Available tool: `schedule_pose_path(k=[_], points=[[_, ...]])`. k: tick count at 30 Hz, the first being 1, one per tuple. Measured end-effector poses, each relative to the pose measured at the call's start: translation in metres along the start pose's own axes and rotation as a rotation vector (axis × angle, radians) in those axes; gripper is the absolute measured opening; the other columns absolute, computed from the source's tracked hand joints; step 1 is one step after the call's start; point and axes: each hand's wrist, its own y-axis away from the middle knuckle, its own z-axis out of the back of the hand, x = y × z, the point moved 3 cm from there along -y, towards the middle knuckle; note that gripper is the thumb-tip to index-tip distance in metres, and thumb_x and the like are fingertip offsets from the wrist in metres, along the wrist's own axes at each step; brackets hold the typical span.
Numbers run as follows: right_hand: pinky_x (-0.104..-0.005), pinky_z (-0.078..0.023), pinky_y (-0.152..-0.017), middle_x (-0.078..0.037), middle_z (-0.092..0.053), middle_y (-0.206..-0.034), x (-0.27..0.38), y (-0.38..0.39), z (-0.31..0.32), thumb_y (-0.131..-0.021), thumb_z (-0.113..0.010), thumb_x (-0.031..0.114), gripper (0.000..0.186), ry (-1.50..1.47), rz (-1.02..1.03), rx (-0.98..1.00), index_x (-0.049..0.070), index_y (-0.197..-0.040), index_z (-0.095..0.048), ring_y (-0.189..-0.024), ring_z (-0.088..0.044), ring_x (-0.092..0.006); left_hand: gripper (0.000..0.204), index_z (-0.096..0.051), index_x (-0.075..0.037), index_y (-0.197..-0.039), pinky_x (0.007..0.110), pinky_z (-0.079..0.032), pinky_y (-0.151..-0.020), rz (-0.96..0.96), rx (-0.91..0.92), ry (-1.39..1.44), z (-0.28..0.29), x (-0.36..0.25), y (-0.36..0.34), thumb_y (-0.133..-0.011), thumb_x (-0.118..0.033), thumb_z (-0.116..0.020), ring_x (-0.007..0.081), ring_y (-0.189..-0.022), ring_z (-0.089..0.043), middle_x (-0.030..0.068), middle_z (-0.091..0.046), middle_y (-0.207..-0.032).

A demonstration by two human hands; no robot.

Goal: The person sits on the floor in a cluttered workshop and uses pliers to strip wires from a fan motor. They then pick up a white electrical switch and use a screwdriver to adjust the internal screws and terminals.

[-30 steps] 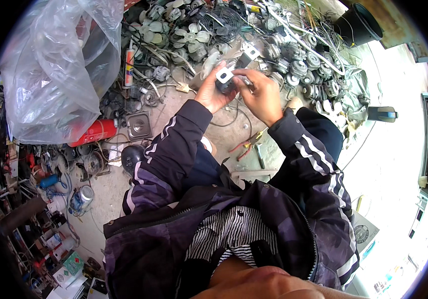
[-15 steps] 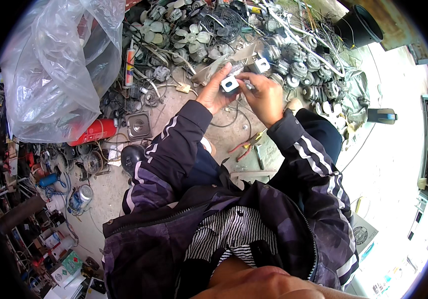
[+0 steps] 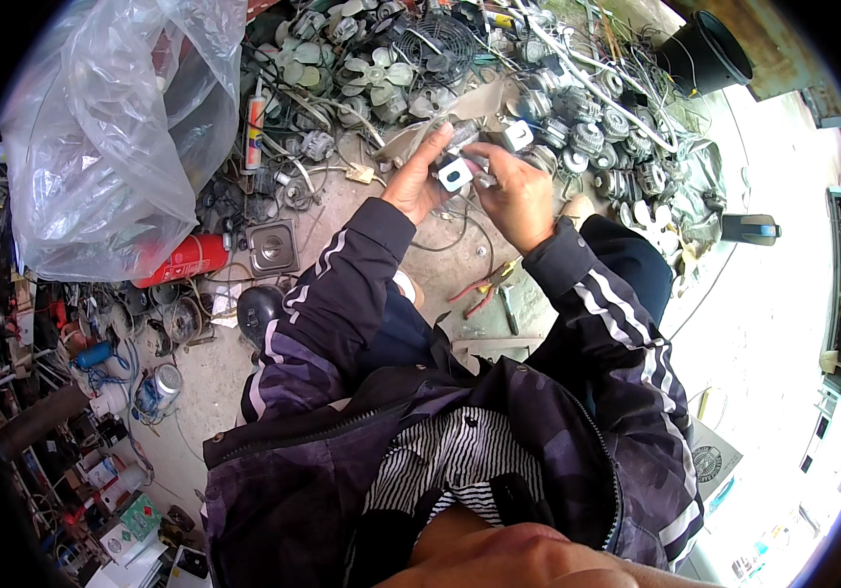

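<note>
My left hand (image 3: 417, 179) is closed round a small block (image 3: 455, 174) with a square white face and a dark opening in it. My right hand (image 3: 518, 191) is closed at the block's right side, fingers bent on a small pale piece that I cannot make out. Just beyond my fingers lie a similar white-faced block (image 3: 515, 135) and crumpled clear plastic (image 3: 403, 145). Below my hands on the floor are red-handled pliers (image 3: 474, 300) and a dark-handled tool (image 3: 509, 309).
Motors and fan parts (image 3: 587, 137) cover the back, with a black bucket (image 3: 702, 51) at back right. A big plastic bag (image 3: 107, 127), sealant tube (image 3: 255, 132), red cylinder (image 3: 187, 260), steel tray (image 3: 273, 246) and piled scrap (image 3: 48, 431) are to my left.
The block in my left hand has moved slightly right and down since a second ago, its white face turning a little. My right hand has shifted slightly with it.
</note>
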Motion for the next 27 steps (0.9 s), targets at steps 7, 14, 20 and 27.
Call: schedule_pose_path(k=[7, 14, 20, 27], points=[[-0.0314, -0.052, -0.059, -0.008, -0.068, -0.081, 0.002, 0.001, 0.003, -0.072, -0.072, 0.004, 0.028, 0.031, 0.044, 0.008, 0.01, -0.097, -0.066, -0.068, -0.067, -0.0254, 0.043, -0.059, -0.018, -0.104, 0.023, -0.048, -0.062, -0.019, -0.003, -0.042, -0.002, 0.0, 0.002, -0.084, -0.056, -0.063, 0.0067, -0.074, -0.061, -0.005, -0.063, -0.082], [-0.0319, -0.052, -0.061, -0.01, -0.068, -0.084, 0.003, 0.003, 0.002, -0.07, -0.07, -0.001, 0.032, -0.025, 0.067, 0.03, 0.009, -0.1, -0.064, -0.071, -0.067, -0.0265, 0.043, -0.059, -0.017, -0.105, 0.024, -0.047, -0.06, -0.026, -0.009, -0.049, 0.001, 0.002, -0.002, -0.084, -0.056, -0.062, 0.0072, -0.074, -0.061, -0.0045, -0.063, -0.082], [-0.0313, -0.052, -0.06, -0.01, -0.068, -0.082, 0.002, 0.003, 0.002, -0.07, -0.069, -0.003, 0.034, -0.035, 0.108, 0.037, 0.01, -0.101, -0.065, -0.071, -0.067, -0.0248, 0.044, -0.059, -0.016, -0.107, 0.024, -0.051, -0.059, 0.009, 0.044, -0.026, 0.01, 0.005, -0.006, -0.085, -0.054, -0.061, 0.0089, -0.074, -0.063, -0.0025, -0.064, -0.085], [-0.032, -0.05, -0.055, -0.007, -0.066, -0.073, -0.001, 0.003, 0.004, -0.072, -0.074, 0.007, 0.024, 0.06, 0.091, -0.034, 0.013, -0.095, -0.069, -0.064, -0.065, -0.0226, 0.04, -0.06, -0.016, -0.107, 0.023, -0.05, -0.056, -0.055, 0.051, -0.036, -0.003, -0.003, 0.001, -0.087, -0.051, -0.061, 0.0082, -0.071, -0.062, -0.0021, -0.065, -0.083]])
